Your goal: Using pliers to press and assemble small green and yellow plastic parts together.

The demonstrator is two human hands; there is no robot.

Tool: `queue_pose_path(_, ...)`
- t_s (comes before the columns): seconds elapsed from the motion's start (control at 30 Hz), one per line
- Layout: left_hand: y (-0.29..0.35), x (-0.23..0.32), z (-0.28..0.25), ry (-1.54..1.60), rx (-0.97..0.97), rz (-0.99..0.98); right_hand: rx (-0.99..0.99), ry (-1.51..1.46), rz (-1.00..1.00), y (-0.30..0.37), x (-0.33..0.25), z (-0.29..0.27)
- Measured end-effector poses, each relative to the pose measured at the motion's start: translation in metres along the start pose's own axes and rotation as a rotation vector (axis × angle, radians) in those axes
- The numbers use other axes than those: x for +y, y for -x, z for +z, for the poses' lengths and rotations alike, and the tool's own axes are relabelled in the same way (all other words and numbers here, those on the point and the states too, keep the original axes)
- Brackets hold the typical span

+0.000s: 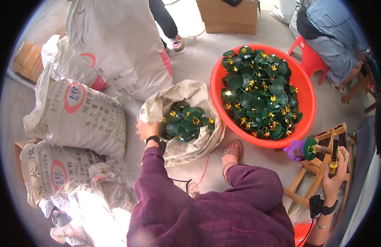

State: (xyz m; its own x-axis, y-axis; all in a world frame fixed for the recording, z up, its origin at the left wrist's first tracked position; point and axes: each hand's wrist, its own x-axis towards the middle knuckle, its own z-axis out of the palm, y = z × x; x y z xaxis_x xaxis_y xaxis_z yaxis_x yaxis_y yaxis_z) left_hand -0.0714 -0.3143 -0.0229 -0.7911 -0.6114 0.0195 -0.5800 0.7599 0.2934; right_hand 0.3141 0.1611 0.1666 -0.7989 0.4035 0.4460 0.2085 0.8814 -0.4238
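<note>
My left hand [147, 129] is at the left rim of an opened woven sack [215, 142], its fingers spread with nothing visible in them. Inside the sack lie several dark green discs with gold metal centres [184, 123]. Far to the right, my right hand [338, 166] is closed around a slim black-and-yellow tool [333, 158] held upright; its exact kind is unclear. Just left of that hand, a green disc [310, 148] sits at the end of a short brownish rod [322, 149], with a purple flower-like piece [294, 150] beside it. Whether my hand touches the rod is unclear.
A large orange-red tub [312, 111] heaped with similar green discs stands beyond the sack. Full white sacks [87, 115] crowd the left. A wooden stool frame [301, 187] is below my right hand. Another person [334, 41] sits near a red stool [312, 61]; a cardboard box [229, 16] stands behind.
</note>
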Motion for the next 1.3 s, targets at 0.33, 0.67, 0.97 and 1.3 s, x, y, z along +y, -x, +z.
queue_pose_path(0.33, 0.058, -0.065, 0.138, 0.301, -0.443, 0.168, 0.015, -0.056, 0.043, 0.011, 0.037, 0.010)
queue_pose_path(0.67, 0.107, -0.032, 0.127, 0.214, -0.529, 0.163, -0.014, -0.095, -0.018, -0.008, 0.002, 0.022)
queue_pose_path(0.97, 0.097, -0.031, 0.157, -0.064, -0.649, 0.338, 0.038, -0.256, -0.024, -0.012, -0.007, 0.011)
queue_pose_path(1.3, 0.051, -0.050, 0.202, -0.475, -0.568, 0.715, 0.080, -0.248, -0.131, -0.020, -0.014, 0.001)
